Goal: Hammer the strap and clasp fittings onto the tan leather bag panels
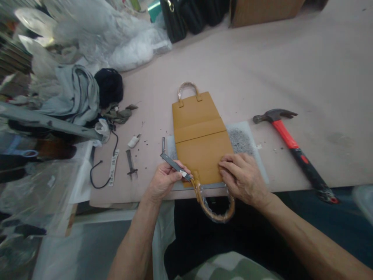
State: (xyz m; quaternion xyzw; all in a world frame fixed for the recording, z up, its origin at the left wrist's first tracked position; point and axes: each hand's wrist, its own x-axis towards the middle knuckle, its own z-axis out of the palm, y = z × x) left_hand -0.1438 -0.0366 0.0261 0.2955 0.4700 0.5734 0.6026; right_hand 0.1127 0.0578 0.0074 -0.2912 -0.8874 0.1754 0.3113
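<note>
A mustard-yellow handbag panel (201, 151) lies flat in front of me, with one handle (188, 86) at its far end and a plastic-wrapped handle (217, 217) hanging over the table edge. My left hand (164, 179) is closed on a slim, flat grey tool (175, 164) with a white mark; its kind is unclear. The tool's near end meets the base of the near handle. My right hand (241, 175) has its fingers bent and pressed together on the panel's right edge, beside the other end of that handle.
A speckled board (240, 138) lies under the panel. To the right rests a claw hammer (291, 144) with a red and black grip. A pronged metal tool (131, 165), a black cord (94, 167) and crumpled plastic (134, 50) are leftward; a cardboard box (265, 13) stands behind.
</note>
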